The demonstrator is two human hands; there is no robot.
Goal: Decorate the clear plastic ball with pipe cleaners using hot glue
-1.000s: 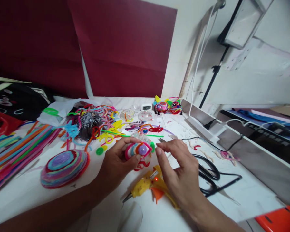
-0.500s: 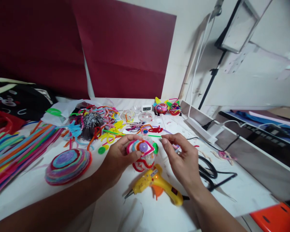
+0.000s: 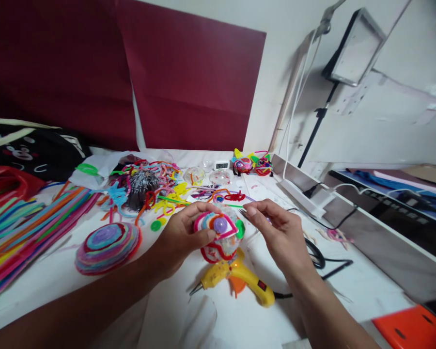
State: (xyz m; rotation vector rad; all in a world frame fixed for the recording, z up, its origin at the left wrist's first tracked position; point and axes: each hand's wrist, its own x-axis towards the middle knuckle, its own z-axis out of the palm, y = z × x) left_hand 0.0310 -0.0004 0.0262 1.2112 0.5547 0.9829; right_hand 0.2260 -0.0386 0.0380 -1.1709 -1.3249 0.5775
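My left hand (image 3: 189, 231) is closed around a clear ball decorated with pipe cleaners (image 3: 223, 246). A pink-edged eye shape (image 3: 208, 220) with a purple centre faces me on it, with a green round piece (image 3: 240, 229) at its right side. Close to the ball's right, my right hand (image 3: 274, 228) pinches what look like metal tweezers (image 3: 242, 212), their tips pointing left toward the ball. Most of the tweezers is hidden by the fingers. Below the ball lies a yellow hot glue gun (image 3: 252, 280), its nozzle to the left and a small orange light lit.
A coiled pipe-cleaner disc (image 3: 107, 248) and bundled pipe cleaners (image 3: 54, 225) lie at left. Behind are a tangled pipe-cleaner pile (image 3: 145, 182), clear balls (image 3: 194, 175), a digital timer (image 3: 221, 165) and decorated figures (image 3: 252, 165). A black cable (image 3: 336, 271) and orange stool (image 3: 414, 329) are at right.
The view has shifted slightly. My left hand still holds the ball, turned a little, and the tweezers tips in my right hand show more clearly near it.
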